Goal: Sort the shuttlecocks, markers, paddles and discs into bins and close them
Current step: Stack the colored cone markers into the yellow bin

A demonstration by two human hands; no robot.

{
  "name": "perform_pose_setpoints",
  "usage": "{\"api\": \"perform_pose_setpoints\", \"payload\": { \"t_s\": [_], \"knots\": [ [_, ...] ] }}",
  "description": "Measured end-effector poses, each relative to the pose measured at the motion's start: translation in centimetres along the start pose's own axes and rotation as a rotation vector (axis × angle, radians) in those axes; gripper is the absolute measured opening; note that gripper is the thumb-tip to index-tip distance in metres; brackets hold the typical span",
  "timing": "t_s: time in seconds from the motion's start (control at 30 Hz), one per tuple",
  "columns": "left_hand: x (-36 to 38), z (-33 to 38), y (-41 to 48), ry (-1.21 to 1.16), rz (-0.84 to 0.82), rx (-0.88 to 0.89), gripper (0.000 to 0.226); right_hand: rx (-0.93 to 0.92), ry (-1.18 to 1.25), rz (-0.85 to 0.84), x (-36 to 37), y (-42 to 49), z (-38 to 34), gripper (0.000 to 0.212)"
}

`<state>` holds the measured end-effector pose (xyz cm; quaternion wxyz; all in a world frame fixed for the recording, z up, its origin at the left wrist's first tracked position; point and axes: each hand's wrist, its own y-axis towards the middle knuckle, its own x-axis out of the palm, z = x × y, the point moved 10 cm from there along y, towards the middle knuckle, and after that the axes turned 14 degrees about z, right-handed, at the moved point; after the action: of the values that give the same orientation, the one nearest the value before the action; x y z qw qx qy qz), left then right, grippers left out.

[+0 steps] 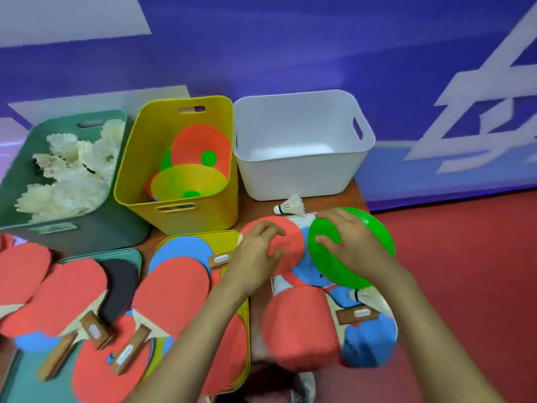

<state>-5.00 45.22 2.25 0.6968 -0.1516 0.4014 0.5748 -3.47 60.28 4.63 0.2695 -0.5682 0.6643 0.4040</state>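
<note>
The left hand [258, 254] grips a red disc [294, 245] and the right hand [357, 245] grips a green disc [327, 267], side by side near the right. The yellow bin [174, 212] holding other discs [200, 144] sits farther back on the left.

Bare forearms [203, 330] meet left grip [255, 257] and right grip [356, 248] (nails apparently short).
</note>
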Motion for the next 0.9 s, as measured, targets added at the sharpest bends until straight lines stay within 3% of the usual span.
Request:
{"api": "perform_pose_setpoints", "payload": {
  "t_s": [0.17, 0.3, 0.43, 0.6, 0.9],
  "knots": [
    [7.9, 1.7, -2.6, 0.006, -0.158, -0.094, 0.035, 0.218, -0.039, -0.086, 0.3, -4.5, 7.6, 0.041],
    [10.7, 3.1, -3.9, 0.015, -0.139, -0.128, 0.032, 0.400, -0.027, 0.030, -0.8, -7.9, 11.4, 0.034],
    [13.2, 7.3, -5.5, -0.021, -0.161, 0.035, 0.027, 0.545, -0.035, 0.078, -0.7, -11.0, 14.0, 0.028],
    [18.7, 12.2, -7.4, 0.060, -0.214, 0.326, 0.041, 0.658, 0.014, 0.080, -0.4, -12.9, 16.4, 0.015],
    [20.0, 11.8, -8.3, 0.100, -0.141, 0.302, 0.071, 0.777, 0.198, 0.124, -0.8, -14.9, 18.5, 0.014]
  ]
}}
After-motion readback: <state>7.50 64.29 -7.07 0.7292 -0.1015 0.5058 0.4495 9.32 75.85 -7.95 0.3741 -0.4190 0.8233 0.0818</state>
